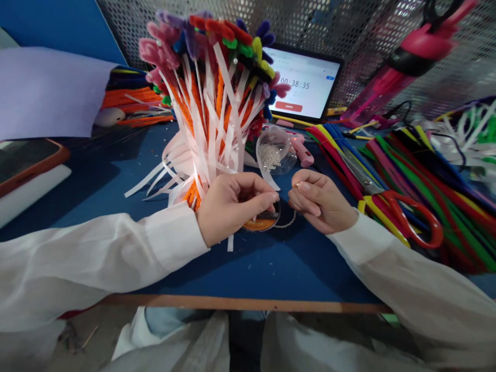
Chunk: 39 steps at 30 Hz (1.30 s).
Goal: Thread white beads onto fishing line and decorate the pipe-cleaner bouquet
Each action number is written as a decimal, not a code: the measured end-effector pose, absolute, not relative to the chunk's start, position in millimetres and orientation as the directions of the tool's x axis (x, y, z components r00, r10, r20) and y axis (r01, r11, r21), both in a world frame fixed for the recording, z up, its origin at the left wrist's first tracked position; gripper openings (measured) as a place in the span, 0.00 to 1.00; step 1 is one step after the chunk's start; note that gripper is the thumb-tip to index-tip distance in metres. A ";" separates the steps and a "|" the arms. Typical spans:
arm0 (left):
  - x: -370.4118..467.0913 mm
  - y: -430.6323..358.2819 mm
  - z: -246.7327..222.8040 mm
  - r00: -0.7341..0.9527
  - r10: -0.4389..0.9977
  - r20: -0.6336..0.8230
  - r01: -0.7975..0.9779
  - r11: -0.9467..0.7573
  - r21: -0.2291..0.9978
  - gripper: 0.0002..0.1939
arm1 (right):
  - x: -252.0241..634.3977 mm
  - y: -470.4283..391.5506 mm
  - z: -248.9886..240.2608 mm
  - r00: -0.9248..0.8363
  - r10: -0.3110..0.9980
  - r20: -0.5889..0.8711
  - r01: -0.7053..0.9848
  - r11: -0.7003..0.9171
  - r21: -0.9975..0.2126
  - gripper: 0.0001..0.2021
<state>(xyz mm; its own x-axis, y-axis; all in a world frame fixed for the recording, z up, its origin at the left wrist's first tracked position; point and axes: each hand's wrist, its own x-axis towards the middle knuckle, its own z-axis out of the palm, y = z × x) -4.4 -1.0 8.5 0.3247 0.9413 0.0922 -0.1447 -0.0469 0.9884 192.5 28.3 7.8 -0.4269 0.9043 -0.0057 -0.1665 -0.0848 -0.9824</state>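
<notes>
My left hand [237, 204] is closed in a pinch, thumb against forefinger; whatever lies between them is hidden. Just right of it, my right hand [323, 201] also pinches, with a tiny shiny bead-like thing [297, 184] showing at its fingertips. Below and between the hands, a thin beaded chain [287, 223] curves beside a round orange-and-black item [258, 224], partly covered by my left hand. Behind them sits a clear round container [277, 150] holding small pale pieces. A bunch of pipe-cleaner flowers [211, 93] with orange stems and white ribbons stands behind my left hand.
Red-handled scissors [416, 217] lie on loose pipe cleaners [437, 181] at right. A pink glue gun [302, 151] is behind the container, near a tablet [300, 85] showing a timer. A pink bottle [403, 67] leans at back right. A phone [31, 160] lies at left.
</notes>
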 end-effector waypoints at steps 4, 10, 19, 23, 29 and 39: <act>-4.8 -0.9 8.7 0.335 0.937 0.098 -0.163 -0.045 0.986 0.12 | 193.5 27.8 8.0 -0.449 0.893 0.009 -0.185 -0.083 -0.979 0.14; -4.5 -1.5 8.7 0.337 0.937 0.092 -0.168 -0.037 0.985 0.12 | 194.8 29.2 5.2 -0.465 0.885 0.027 -0.174 -0.062 -0.983 0.11; -4.6 -1.1 9.3 0.329 0.941 0.084 -0.200 -0.017 0.980 0.11 | 194.3 31.7 3.6 -0.443 0.891 0.103 -0.180 0.025 -0.983 0.08; -4.4 -0.8 8.5 0.332 0.938 0.100 -0.220 -0.025 0.975 0.11 | 194.2 31.2 4.1 -0.446 0.887 0.123 -0.178 0.047 -0.983 0.07; -4.4 -1.4 8.6 0.344 0.935 0.089 -0.222 -0.011 0.975 0.10 | 194.4 30.7 5.3 -0.436 0.891 0.123 -0.185 0.045 -0.982 0.06; -4.5 -3.1 9.7 0.358 0.931 0.067 -0.217 0.014 0.976 0.08 | 195.4 31.3 6.5 -0.458 0.881 0.121 -0.190 0.036 -0.981 0.06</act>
<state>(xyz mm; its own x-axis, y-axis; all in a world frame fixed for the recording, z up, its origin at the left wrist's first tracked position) -4.5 -3.1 9.7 0.3580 0.9313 0.0667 -0.2171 0.0136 0.9761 195.4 31.3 6.5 -0.4582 0.8805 0.1212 -0.1899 0.0362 -0.9811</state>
